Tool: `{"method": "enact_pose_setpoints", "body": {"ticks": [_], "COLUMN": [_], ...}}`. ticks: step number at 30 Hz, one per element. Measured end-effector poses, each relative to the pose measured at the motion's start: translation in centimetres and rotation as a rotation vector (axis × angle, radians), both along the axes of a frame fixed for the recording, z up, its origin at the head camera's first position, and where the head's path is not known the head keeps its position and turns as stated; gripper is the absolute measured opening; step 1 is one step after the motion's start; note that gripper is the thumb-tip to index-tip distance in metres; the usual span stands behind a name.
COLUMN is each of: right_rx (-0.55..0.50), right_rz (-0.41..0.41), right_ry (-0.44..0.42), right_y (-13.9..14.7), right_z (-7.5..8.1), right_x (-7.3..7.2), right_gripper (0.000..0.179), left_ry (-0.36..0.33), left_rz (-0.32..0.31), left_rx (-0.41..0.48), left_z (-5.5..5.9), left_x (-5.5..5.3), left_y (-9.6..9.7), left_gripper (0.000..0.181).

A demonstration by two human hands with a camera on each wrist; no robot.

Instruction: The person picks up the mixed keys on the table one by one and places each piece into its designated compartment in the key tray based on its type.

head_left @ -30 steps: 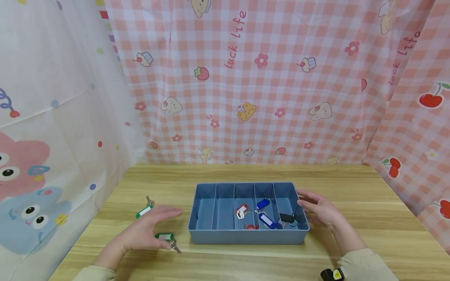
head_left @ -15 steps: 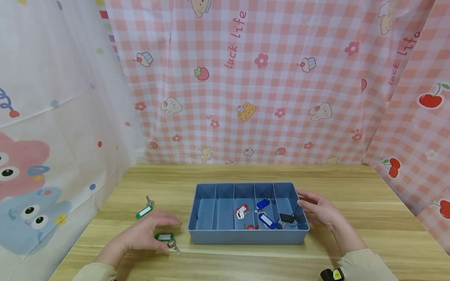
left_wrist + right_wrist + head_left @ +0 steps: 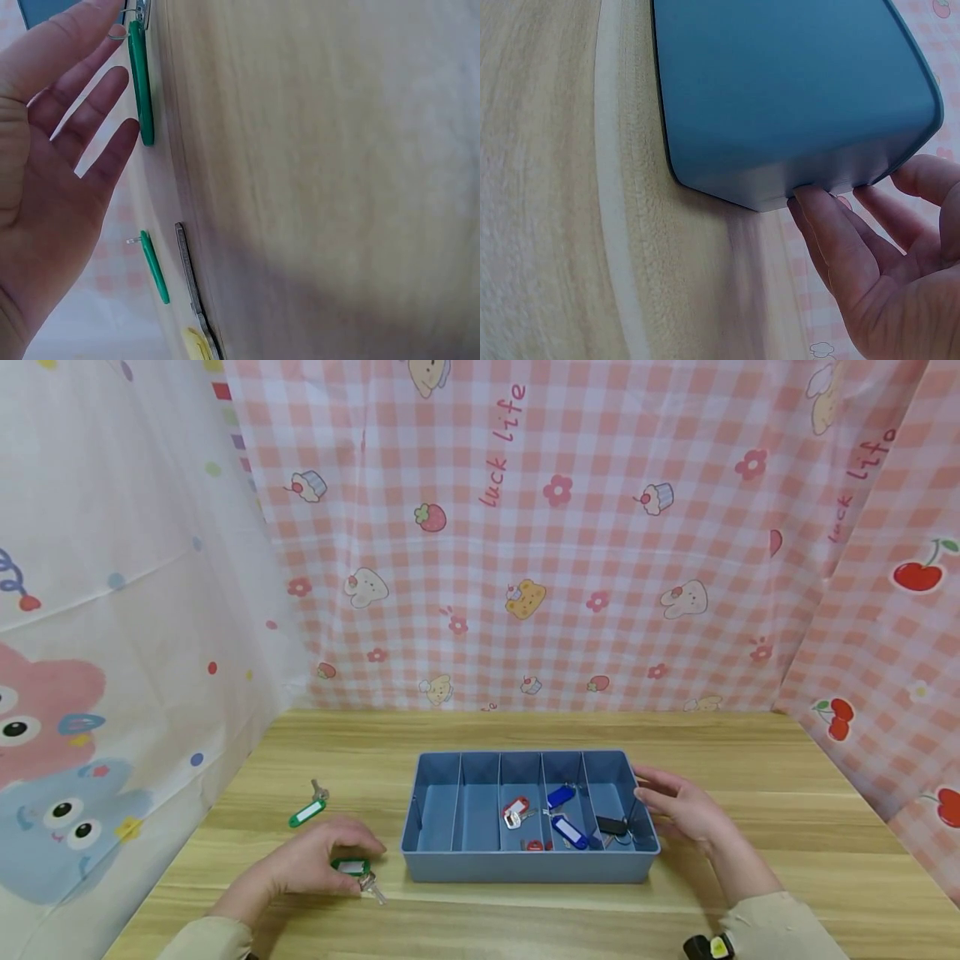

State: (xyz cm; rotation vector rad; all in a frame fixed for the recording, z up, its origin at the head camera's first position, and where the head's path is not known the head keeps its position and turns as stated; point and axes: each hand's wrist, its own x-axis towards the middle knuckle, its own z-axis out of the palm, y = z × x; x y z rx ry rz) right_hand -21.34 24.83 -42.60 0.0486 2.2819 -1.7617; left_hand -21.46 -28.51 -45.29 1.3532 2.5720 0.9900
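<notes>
My left hand is curved around a green key tag with metal keys, thumb and fingers apart. In the left wrist view the fingertips are beside the green tag, and the thumb reaches toward its ring. Farther back on the table lies another green key tag with a key. My right hand holds the right end of a blue divided box, thumb over the rim and fingertips against the outer end wall.
Inside the box, a red key tag, blue key tags and a black key tag lie in separate compartments. The box stands on a wooden table. A checked cloth hangs behind it.
My left hand has lowered toward the nearer green key tag, its fingers curving in. The tag and keys have barely shifted. My right hand and the box have stayed in place.
</notes>
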Motion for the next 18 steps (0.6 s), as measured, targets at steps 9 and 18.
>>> {"method": "enact_pose_setpoints", "body": {"ticks": [9,18], "right_rx": [-0.01,-0.02], "right_rz": [0.004,-0.005], "right_ry": [0.004,-0.002], "right_y": [0.0,-0.03], "right_z": [-0.07,-0.05], "right_x": [0.03,0.05], "right_gripper": [0.058,0.058], "left_ry": [-0.034,-0.019], "left_rz": [-0.006,-0.03], "left_rx": [0.028,0.057], "left_z": [-0.3,-0.74], "left_x": [-0.19,-0.41], "left_y": [0.09,-0.01], "left_gripper": [0.03,0.024]}}
